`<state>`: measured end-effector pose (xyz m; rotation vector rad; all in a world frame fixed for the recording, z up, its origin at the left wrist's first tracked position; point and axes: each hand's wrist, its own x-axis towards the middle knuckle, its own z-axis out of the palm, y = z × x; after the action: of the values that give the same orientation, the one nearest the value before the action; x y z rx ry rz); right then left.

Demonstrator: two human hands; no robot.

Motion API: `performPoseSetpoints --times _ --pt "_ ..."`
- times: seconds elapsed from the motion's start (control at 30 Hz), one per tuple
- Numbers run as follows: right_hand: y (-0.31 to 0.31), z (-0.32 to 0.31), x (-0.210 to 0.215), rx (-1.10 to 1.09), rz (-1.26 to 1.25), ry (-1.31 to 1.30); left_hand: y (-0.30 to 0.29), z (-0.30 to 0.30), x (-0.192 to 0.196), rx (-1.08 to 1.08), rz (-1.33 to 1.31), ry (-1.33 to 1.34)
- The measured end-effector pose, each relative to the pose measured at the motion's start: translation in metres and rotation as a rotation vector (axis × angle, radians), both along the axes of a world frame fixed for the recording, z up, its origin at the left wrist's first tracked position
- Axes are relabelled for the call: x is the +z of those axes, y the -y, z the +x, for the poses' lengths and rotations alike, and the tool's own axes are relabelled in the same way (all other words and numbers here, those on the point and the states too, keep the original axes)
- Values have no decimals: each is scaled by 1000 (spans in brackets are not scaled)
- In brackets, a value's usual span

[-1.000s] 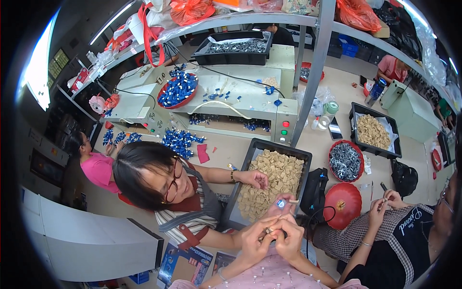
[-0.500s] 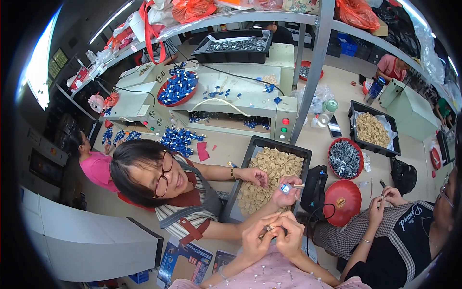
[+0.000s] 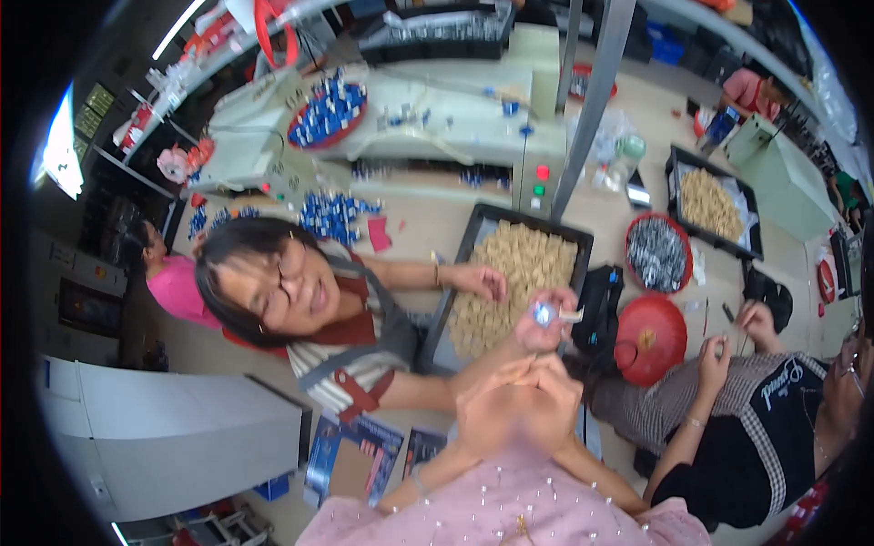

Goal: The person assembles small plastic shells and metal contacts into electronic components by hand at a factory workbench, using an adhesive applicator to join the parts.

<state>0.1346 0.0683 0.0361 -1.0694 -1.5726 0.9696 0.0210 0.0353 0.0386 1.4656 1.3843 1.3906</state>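
Head view. Left hand and right hand are pressed together low in the middle of the frame, fingers curled inward and knuckles touching. Both blur; I cannot tell what they pinch between them, if anything. Pink sleeves run down from both wrists to the lower edge.

Just above the right hand, a co-worker's hand pinches a small shiny part, with a pale scrap beside it at the fingertips. It sits near the wearer's hands but apart from them.

Above and slightly left of the hands lies a black tray filled with tan pieces. The co-worker's other hand rests in the tan pieces, fingers loosely spread. That person leans in from the left of the hands, in a striped top with a grey apron.

Right of the right hand: a black pouch, then a red lid, with a red bowl of grey metal parts above it.

Further right, a second person in a checked sleeve holds both hands near the counter edge.

Well above the hands, blue parts lie scattered on the counter.
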Motion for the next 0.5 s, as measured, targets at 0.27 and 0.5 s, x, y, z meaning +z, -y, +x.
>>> performPoseSetpoints --times 0.27,0.5 --pt "3 -3 -7 35 -28 -34 5 0 -21 32 0 85" --pt "5 -3 -16 35 -82 -27 9 -5 -24 -21 -132 114"
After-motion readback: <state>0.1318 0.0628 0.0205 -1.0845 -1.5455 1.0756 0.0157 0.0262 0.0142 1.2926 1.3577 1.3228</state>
